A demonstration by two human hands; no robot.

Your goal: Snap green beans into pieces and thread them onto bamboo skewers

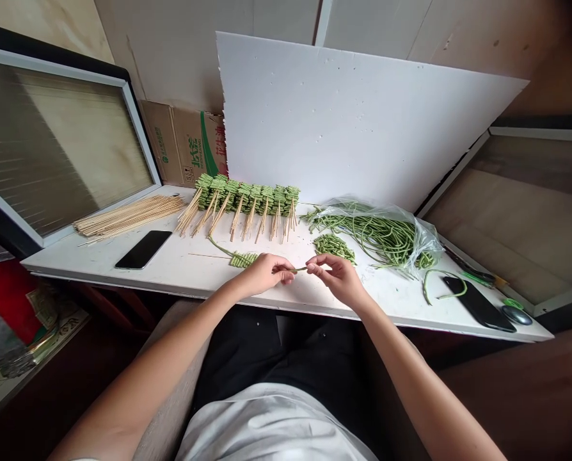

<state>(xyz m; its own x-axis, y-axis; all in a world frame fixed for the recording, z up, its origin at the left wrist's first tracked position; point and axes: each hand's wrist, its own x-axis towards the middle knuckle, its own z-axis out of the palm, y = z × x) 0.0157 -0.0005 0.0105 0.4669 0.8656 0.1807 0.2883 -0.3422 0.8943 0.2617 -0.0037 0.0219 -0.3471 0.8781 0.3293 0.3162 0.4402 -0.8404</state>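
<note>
Between my two hands, low over the front of the table, is a thin piece of long bean (301, 269). My left hand (265, 274) pinches its left end, and my right hand (336, 275) pinches the right end with thumb and forefinger. Just beyond my left hand lies a row of short bean pieces (242, 259), partly hidden by that hand, with a whole long bean (219, 246) stretching away from it and a thin skewer (204, 256) to its left. A small heap of cut bean pieces (334, 246) rests past my right hand.
Stacked bean skewers (247, 198) line the back, beside bare bamboo sticks (130, 216). A phone (143, 249) lies at left, another dark phone (480, 304) at right. Uncut long beans (386, 234) spill from a clear plastic bag (425, 237). A white foam board (363, 121) stands behind.
</note>
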